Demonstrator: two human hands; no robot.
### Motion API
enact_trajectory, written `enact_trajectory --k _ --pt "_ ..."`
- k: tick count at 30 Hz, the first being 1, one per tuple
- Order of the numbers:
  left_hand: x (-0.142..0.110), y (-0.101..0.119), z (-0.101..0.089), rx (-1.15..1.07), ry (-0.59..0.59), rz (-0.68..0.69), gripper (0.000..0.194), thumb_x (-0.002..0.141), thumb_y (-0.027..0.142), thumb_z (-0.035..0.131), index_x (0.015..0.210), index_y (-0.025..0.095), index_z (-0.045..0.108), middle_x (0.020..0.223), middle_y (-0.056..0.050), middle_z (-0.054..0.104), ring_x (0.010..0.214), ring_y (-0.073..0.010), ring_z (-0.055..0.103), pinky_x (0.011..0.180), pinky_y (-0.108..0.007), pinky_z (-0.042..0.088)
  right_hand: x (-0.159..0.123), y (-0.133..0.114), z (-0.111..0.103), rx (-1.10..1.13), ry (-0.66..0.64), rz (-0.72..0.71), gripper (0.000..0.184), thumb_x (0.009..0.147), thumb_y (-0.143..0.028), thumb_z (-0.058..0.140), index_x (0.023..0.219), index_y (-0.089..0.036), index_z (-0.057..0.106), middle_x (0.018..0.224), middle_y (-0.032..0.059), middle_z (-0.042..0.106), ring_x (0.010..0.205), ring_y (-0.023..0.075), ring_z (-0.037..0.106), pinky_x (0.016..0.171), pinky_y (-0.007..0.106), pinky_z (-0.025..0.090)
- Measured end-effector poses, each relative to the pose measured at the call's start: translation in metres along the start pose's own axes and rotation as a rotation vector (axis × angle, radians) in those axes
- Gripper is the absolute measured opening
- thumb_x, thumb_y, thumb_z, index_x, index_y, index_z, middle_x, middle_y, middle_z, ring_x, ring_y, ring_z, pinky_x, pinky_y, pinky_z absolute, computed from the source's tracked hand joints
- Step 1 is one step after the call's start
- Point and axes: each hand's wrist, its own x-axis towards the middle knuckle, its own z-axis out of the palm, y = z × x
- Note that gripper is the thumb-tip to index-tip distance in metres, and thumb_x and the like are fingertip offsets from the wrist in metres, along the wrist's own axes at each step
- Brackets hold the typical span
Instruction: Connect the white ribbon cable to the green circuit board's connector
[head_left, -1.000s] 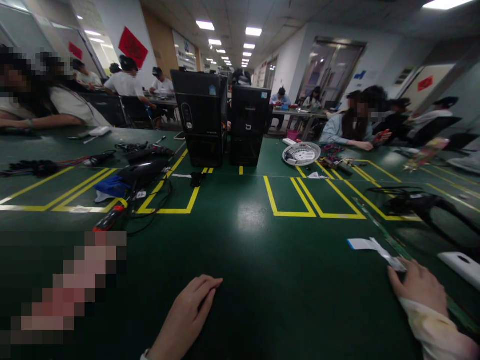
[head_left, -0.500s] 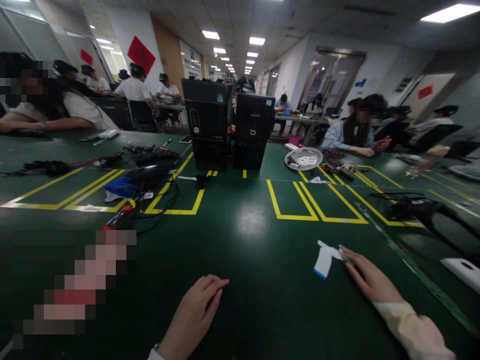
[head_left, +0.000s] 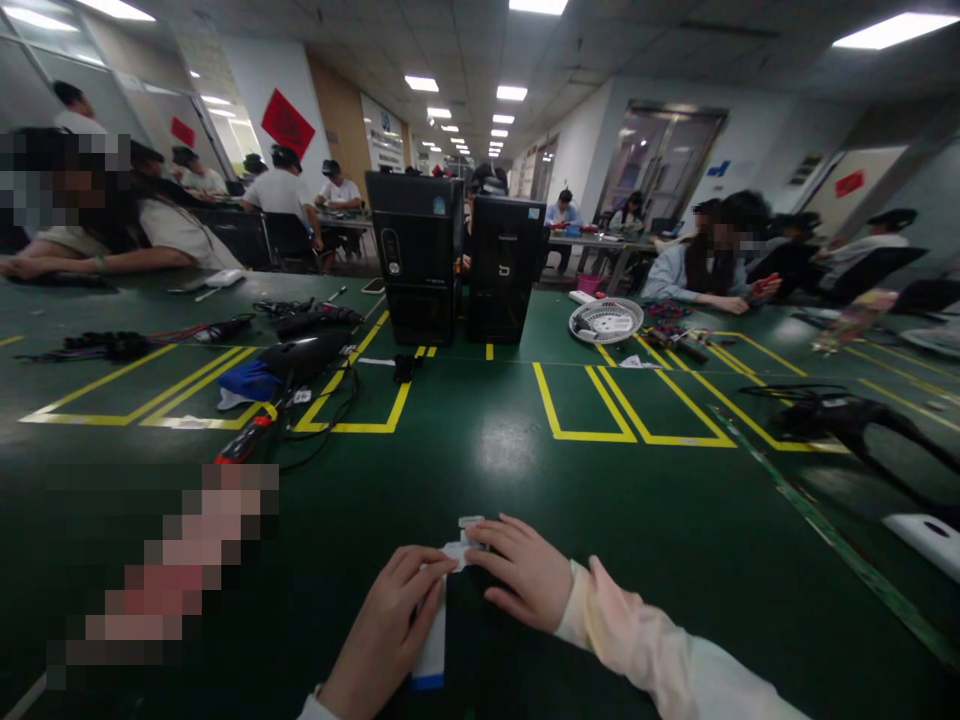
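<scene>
A white flat ribbon cable [head_left: 430,662] with a blue end lies on the green table just in front of me, part of it under my left hand. My left hand [head_left: 397,615] has its fingers pressed together, and its fingertips hold the cable near a fold. From the right, my right hand [head_left: 526,572] grips the upper part of the same cable, its fingertips close to those of the left. A small piece at the cable's far end shows just beyond the right fingertips. The fingers hide much of the folded part.
Two black computer towers [head_left: 420,260] stand ahead. On the left lie a red-and-black screwdriver [head_left: 247,438] and black cables. A white basket [head_left: 606,322] with parts sits back right, and a black cable bundle [head_left: 832,415] lies nearer. Yellow tape [head_left: 592,437] marks the table. Several people sit around.
My right hand has moved left with the ribbon cable, bringing it to my left hand. The left hand has stayed about where it was and now holds the cable too.
</scene>
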Motion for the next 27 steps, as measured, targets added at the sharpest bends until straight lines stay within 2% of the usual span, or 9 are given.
enact_trajectory --k 4,11,14,16,18,20,21,24,27 --pt "0.001 -0.002 0.003 0.038 -0.005 0.057 0.032 0.093 0.02 0.042 0.12 0.026 0.058 0.115 -0.008 0.06 0.111 -0.0227 0.051 0.093 -0.041 0.047 0.01 -0.006 0.002 0.017 0.021 0.001 0.051 0.091 -0.042 0.042 0.137 -0.021 0.038 0.143 0.0091 0.04 0.135 0.0204 0.029 0.111 0.045 0.02" --pt "0.001 -0.002 0.006 0.126 -0.072 0.028 0.035 0.091 0.019 0.043 0.123 0.03 0.055 0.119 -0.004 0.059 0.111 -0.0213 0.052 0.095 -0.042 0.046 0.006 -0.004 0.007 0.049 0.049 -0.026 0.051 0.092 -0.042 0.04 0.137 -0.02 0.036 0.141 0.0103 0.042 0.133 0.0192 0.031 0.111 0.044 0.022" --pt "0.0 -0.003 0.006 0.144 -0.086 0.033 0.037 0.091 0.017 0.043 0.123 0.03 0.055 0.118 -0.004 0.06 0.11 -0.0214 0.053 0.094 -0.042 0.047 0.006 0.002 0.001 0.026 0.113 -0.051 0.048 0.092 -0.039 0.039 0.136 -0.02 0.037 0.141 0.011 0.041 0.133 0.0185 0.033 0.109 0.044 0.026" --pt "-0.001 -0.004 0.005 0.15 -0.092 0.029 0.037 0.09 0.017 0.044 0.123 0.03 0.055 0.118 -0.004 0.06 0.111 -0.0221 0.052 0.094 -0.044 0.046 0.0 0.017 -0.011 -0.065 0.215 0.011 0.044 0.093 -0.036 0.039 0.133 -0.02 0.041 0.14 0.0118 0.042 0.132 0.0202 0.035 0.109 0.047 0.027" --pt "-0.001 -0.004 0.004 0.153 -0.085 0.017 0.037 0.09 0.017 0.044 0.123 0.03 0.055 0.121 -0.004 0.058 0.115 -0.0229 0.05 0.095 -0.045 0.046 -0.019 0.045 -0.028 -0.197 0.376 0.181 0.04 0.093 -0.033 0.038 0.129 -0.02 0.046 0.138 0.0127 0.044 0.129 0.0224 0.037 0.108 0.049 0.027" --pt "-0.002 -0.002 0.003 0.151 -0.077 0.009 0.036 0.091 0.018 0.043 0.123 0.03 0.055 0.122 -0.003 0.058 0.117 -0.023 0.048 0.097 -0.045 0.045 -0.055 0.083 -0.046 -0.307 0.526 0.443 0.04 0.092 -0.035 0.037 0.126 -0.018 0.05 0.136 0.0145 0.044 0.127 0.0252 0.04 0.105 0.048 0.032" --pt "-0.002 -0.001 0.002 0.148 -0.077 0.008 0.036 0.091 0.018 0.043 0.123 0.03 0.055 0.122 -0.003 0.058 0.117 -0.0227 0.048 0.097 -0.045 0.045 -0.078 0.103 -0.054 -0.367 0.578 0.598 0.043 0.091 -0.038 0.038 0.124 -0.015 0.052 0.135 0.0162 0.044 0.126 0.0276 0.04 0.103 0.048 0.034" --pt "-0.001 0.004 0.001 0.135 -0.097 0.027 0.037 0.091 0.016 0.042 0.123 0.03 0.055 0.121 -0.003 0.059 0.116 -0.022 0.049 0.097 -0.044 0.045 -0.164 0.153 -0.069 -0.535 0.623 1.144 0.054 0.087 -0.046 0.033 0.125 -0.011 0.05 0.136 0.0189 0.04 0.13 0.0332 0.032 0.104 0.049 0.03" --pt "0.0 0.005 0.001 0.136 -0.103 0.043 0.038 0.09 0.015 0.043 0.123 0.03 0.055 0.121 -0.003 0.059 0.115 -0.0224 0.05 0.096 -0.044 0.045 -0.247 0.17 -0.074 -0.553 0.668 1.374 0.063 0.085 -0.042 0.024 0.125 0.002 0.043 0.131 0.033 0.032 0.129 0.0486 0.023 0.096 0.065 0.025"
